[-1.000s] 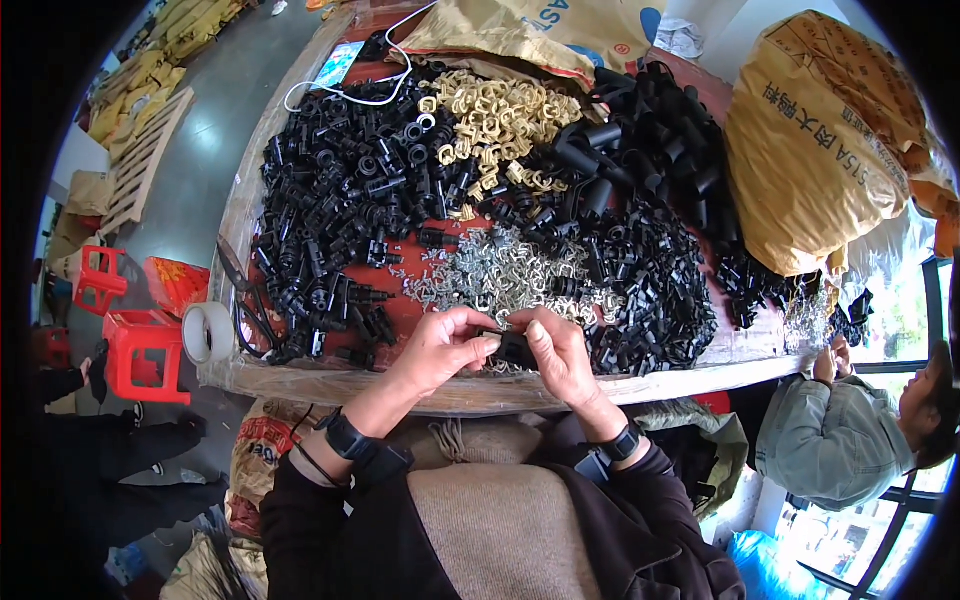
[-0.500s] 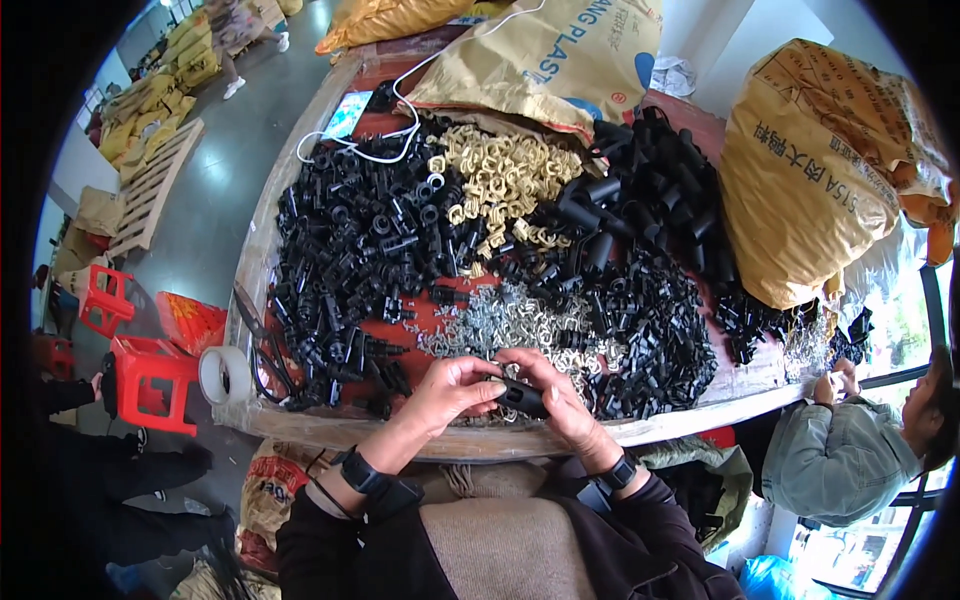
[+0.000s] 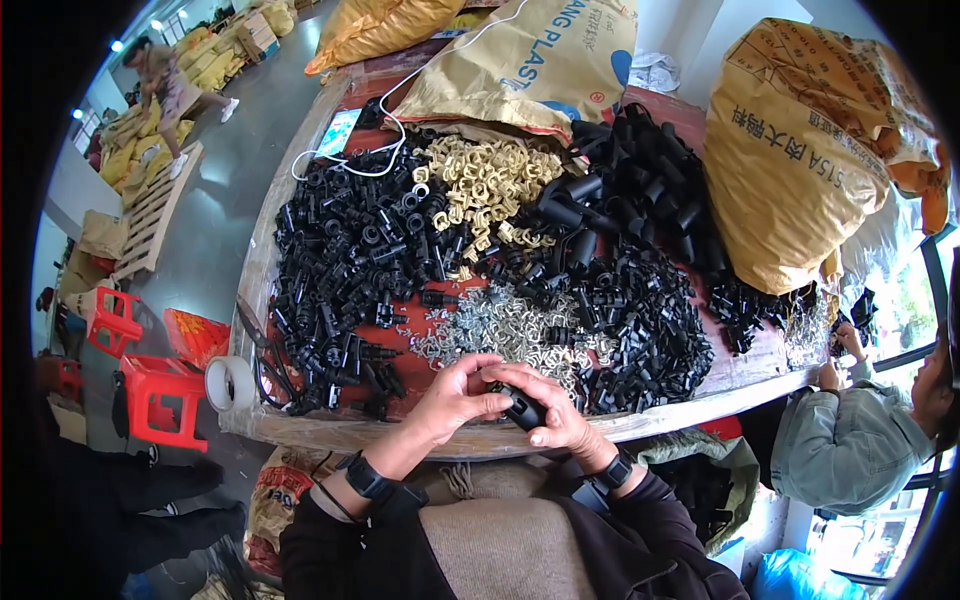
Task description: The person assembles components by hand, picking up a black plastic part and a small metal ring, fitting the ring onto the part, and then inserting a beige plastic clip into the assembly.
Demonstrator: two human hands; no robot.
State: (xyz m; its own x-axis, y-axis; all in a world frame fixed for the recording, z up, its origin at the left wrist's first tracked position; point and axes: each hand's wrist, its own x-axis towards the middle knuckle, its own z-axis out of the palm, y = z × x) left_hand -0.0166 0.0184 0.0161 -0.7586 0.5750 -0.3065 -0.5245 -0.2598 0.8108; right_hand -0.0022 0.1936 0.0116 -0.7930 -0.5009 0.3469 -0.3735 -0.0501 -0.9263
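You held one black fitting (image 3: 524, 408) pinched between your left hand (image 3: 455, 395) and right hand (image 3: 552, 415) at the table's (image 3: 500, 440) near edge, heaps of black parts (image 3: 350, 260) and metal clips (image 3: 505, 330) lay unassembled.

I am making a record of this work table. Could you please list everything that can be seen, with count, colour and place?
black plastic fittings: very many, black, left and right heaps on the table
beige rings: one heap, beige, far middle
metal clips: one heap, silver, near middle
table: one, reddish top
sacks: three, yellow-brown, far side and right
tape roll: one, white, near left corner
stools: two, red, floor at left
co-worker: one, grey-green jacket, right edge
black part: one, held in both hands
left hand: on the black part
right hand: on the black part
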